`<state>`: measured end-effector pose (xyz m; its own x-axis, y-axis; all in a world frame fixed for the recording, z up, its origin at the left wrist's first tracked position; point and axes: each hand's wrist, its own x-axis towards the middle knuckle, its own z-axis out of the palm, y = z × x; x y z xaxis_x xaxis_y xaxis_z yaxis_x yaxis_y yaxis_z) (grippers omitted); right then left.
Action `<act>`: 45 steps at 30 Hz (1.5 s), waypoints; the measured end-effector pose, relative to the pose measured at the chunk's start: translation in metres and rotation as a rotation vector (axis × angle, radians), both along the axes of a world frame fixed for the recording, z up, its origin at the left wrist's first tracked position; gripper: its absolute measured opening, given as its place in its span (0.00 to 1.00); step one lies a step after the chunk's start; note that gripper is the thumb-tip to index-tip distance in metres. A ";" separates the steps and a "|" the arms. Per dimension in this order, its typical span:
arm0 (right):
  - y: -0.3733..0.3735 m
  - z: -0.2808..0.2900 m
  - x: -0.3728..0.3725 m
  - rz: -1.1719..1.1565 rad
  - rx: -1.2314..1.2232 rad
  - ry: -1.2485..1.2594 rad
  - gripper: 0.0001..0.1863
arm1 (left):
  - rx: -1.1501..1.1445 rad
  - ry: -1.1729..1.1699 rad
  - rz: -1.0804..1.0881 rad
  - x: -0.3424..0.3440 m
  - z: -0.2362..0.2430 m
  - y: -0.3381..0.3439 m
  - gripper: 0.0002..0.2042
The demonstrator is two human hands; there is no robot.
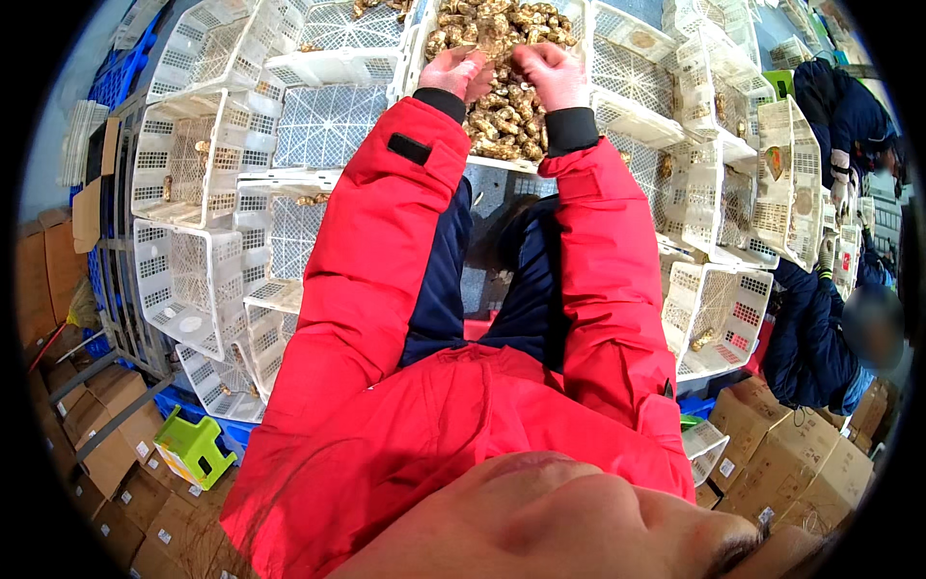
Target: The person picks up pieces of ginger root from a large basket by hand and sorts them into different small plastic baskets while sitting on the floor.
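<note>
In front of me, a white plastic crate (pixel 417 58) holds a heap of knobbly brown-and-cream pieces (pixel 506 121) that look like mushrooms. My left hand (pixel 458 74) is over the crate's left side, its fingers curled together. Opposite it, my right hand (pixel 553 77) is closed, with thumb and fingertips pinched toward the left. A brown piece (pixel 495 46) lies between the two hands. The fingertips hide what each hand grips, and I cannot tell whether that piece is held or rests on the heap.
White lattice crates surround me, including a blue-floored one (pixel 328 125) to the left and one (pixel 632 68) to the right; some contain a few pieces. A green stool (pixel 193 446) and cardboard boxes (pixel 125 396) stand lower left. People in dark clothes (pixel 815 333) work at right.
</note>
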<state>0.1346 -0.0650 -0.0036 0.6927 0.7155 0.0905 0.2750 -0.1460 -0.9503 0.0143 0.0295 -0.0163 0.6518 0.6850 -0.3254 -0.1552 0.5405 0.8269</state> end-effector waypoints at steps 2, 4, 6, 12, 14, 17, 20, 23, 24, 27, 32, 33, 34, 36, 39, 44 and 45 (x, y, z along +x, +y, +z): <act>-0.004 0.003 0.009 -0.119 0.215 0.234 0.14 | 0.022 0.001 0.026 -0.001 -0.002 0.004 0.18; -0.010 -0.002 0.024 -0.171 0.361 0.352 0.18 | 0.048 -0.017 0.033 0.001 -0.007 0.005 0.20; -0.015 -0.026 0.046 -0.291 0.100 -0.295 0.23 | 0.067 -0.032 0.000 0.008 -0.006 0.001 0.20; -0.006 0.006 0.014 0.096 0.386 0.503 0.31 | -0.390 -0.266 -0.358 -0.004 -0.005 0.001 0.16; -0.002 0.020 0.011 0.273 0.424 0.540 0.31 | -0.445 -0.425 -0.561 -0.004 0.001 -0.001 0.18; -0.012 0.028 0.006 0.303 0.406 0.494 0.26 | -0.409 -0.471 -0.639 0.000 0.006 -0.006 0.26; -0.013 0.029 0.003 0.203 0.413 0.541 0.21 | -0.461 -0.560 -0.758 0.003 0.007 -0.005 0.28; -0.013 0.022 0.009 0.079 0.416 0.486 0.19 | -0.303 -0.248 -0.585 0.003 0.008 -0.006 0.27; -0.014 0.018 0.012 0.044 0.402 0.491 0.19 | -0.253 -0.174 -0.567 0.005 0.009 -0.007 0.25; -0.011 0.014 0.012 0.000 0.354 0.504 0.18 | -0.103 0.027 -0.464 0.005 0.000 -0.003 0.24; -0.011 0.015 0.010 0.039 0.329 0.490 0.19 | -0.035 0.135 -0.424 0.008 -0.004 -0.006 0.24; -0.011 0.016 0.009 0.050 0.320 0.489 0.19 | -0.032 0.143 -0.424 0.007 -0.004 -0.005 0.24; -0.009 0.015 0.009 0.076 0.347 0.494 0.19 | -0.029 0.150 -0.425 0.007 -0.005 -0.004 0.24; -0.011 0.016 0.009 0.059 0.309 0.501 0.19 | -0.036 0.152 -0.387 0.006 -0.006 -0.005 0.25; -0.009 0.011 0.008 0.047 0.273 0.478 0.17 | 0.033 0.113 -0.282 0.007 -0.005 -0.008 0.26; -0.009 0.004 0.007 0.092 -0.067 0.090 0.18 | 0.104 0.057 -0.455 0.007 -0.002 -0.011 0.24; -0.007 0.004 0.002 0.089 -0.013 -0.014 0.19 | 0.052 0.080 -0.511 0.005 -0.002 -0.011 0.23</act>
